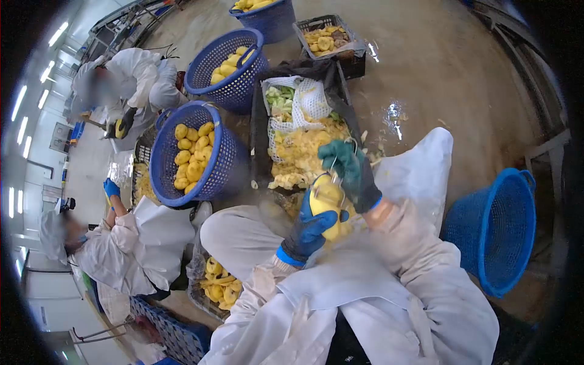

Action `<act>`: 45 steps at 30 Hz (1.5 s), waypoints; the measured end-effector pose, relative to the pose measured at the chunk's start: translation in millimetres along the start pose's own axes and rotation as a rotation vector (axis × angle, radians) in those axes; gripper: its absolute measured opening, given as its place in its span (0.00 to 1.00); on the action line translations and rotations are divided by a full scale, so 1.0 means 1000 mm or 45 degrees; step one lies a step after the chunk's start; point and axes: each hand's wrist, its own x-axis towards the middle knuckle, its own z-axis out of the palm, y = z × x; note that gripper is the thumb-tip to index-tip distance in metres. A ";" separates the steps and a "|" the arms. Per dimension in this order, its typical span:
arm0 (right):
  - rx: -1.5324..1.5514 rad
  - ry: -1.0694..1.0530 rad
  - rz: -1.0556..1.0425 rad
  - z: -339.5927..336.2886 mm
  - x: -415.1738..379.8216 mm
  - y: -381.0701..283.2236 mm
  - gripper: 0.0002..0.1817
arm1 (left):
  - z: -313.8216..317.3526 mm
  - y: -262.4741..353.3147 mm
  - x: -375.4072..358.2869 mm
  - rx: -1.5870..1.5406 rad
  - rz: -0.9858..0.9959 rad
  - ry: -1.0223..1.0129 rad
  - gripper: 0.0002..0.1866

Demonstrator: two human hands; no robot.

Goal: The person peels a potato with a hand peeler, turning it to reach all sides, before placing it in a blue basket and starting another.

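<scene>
My left hand, in a dark blue glove, is wrapped round the lower side of a large yellow mango in front of my lap. My right hand, in a green glove, is closed on a thin metal peeler at the top of the mango. The gloved fingers partly cover the peeler. Just beyond my hands, a black-lined crate holds yellow peelings, green scraps and white foam netting.
Blue baskets of yellow mangoes stand ahead and to the left. At the right is a blue basket. A crate of yellow pieces lies by my left leg. Two co-workers in white sit on the left.
</scene>
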 end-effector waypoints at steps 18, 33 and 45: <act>-0.677 -0.099 -0.565 -0.014 -0.009 0.027 0.14 | -0.067 -0.050 0.026 -0.115 0.240 0.277 0.20; -0.358 0.128 -0.435 -0.047 0.023 0.045 0.17 | -0.031 -0.024 0.012 1.446 0.940 0.319 0.33; -0.241 -0.260 -0.019 -0.005 -0.013 0.033 0.17 | -0.024 -0.021 0.014 1.040 0.673 0.310 0.24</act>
